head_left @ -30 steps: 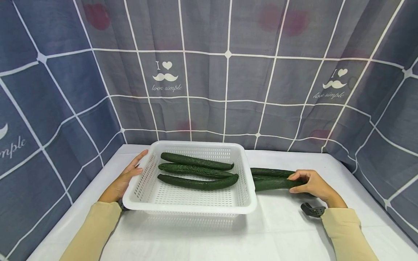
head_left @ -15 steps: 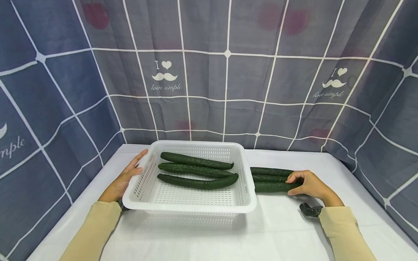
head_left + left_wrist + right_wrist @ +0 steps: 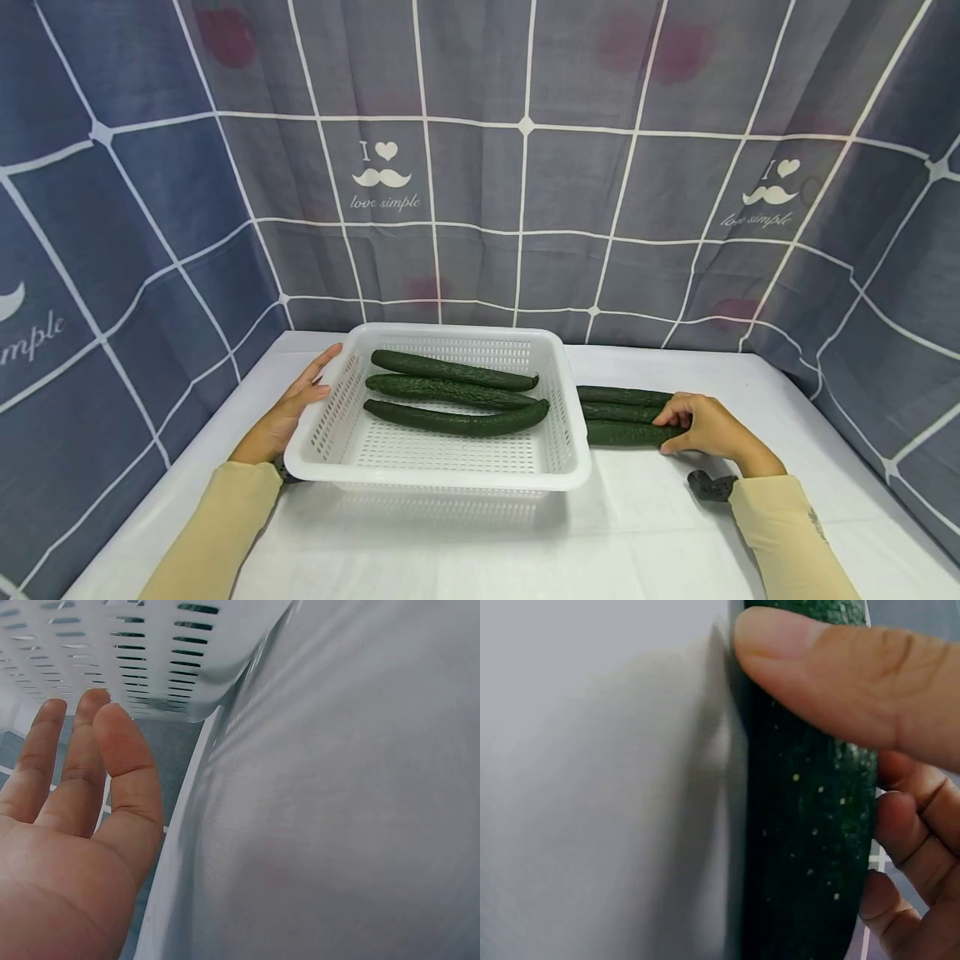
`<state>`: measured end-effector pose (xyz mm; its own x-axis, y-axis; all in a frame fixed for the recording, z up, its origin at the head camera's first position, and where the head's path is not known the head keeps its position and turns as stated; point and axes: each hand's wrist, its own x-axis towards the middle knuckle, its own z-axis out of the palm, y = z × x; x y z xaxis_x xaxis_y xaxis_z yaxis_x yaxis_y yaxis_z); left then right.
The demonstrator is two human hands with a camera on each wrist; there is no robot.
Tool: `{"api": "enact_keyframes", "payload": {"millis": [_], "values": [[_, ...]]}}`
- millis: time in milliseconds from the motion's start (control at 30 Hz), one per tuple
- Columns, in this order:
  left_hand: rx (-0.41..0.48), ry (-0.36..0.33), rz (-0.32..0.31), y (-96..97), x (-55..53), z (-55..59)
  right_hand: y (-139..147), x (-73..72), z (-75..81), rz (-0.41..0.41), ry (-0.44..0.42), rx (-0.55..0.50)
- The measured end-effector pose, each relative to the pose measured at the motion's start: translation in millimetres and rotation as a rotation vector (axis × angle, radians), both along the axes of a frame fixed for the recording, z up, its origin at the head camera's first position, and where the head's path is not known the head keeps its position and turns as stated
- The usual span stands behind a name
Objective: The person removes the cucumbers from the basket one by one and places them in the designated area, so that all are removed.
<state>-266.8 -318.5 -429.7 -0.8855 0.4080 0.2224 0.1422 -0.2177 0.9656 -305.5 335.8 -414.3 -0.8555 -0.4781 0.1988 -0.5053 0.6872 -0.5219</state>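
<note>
A white perforated plastic basket stands on the table, with three dark green cucumbers lying lengthwise in it. My left hand touches the basket's left side from outside. In the left wrist view its fingers are extended beside the slotted wall. Right of the basket, three more cucumbers lie side by side, their left ends hidden behind its rim. My right hand grips the nearest cucumber at its right end. The right wrist view shows the thumb across this cucumber, with fingers on its other side.
A white cloth covers the table. Grey checked curtains with white lines enclose the back and both sides. Black straps are on both wrists, the right one beneath the hand.
My right hand has shifted slightly left with the nearest cucumber, which now lies alongside the others, showing more of the middle one. My left hand and the basket have stayed in place.
</note>
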Motion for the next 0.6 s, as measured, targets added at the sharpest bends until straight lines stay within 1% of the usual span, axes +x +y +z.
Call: {"api": "enact_keyframes", "payload": {"millis": [100,233,333,433,600], "values": [[0.006,0.003,0.002,-0.5,-0.8,-0.8,1,0.1,2.6,0.009,-0.01,0.013],[0.017,-0.006,0.006,-0.9,-0.4,-1.1,2,0.6,7.6,0.014,-0.046,0.015],[0.027,-0.026,0.014,-0.5,1.0,-0.7,1,2.0,12.0,-0.003,-0.078,0.018],[0.026,-0.044,0.025,-0.3,2.8,0.0,-2,3.8,16.1,-0.024,-0.107,-0.007],[0.018,-0.04,0.033,1.2,4.4,2.1,-6,5.5,20.9,-0.027,-0.086,-0.044]]}}
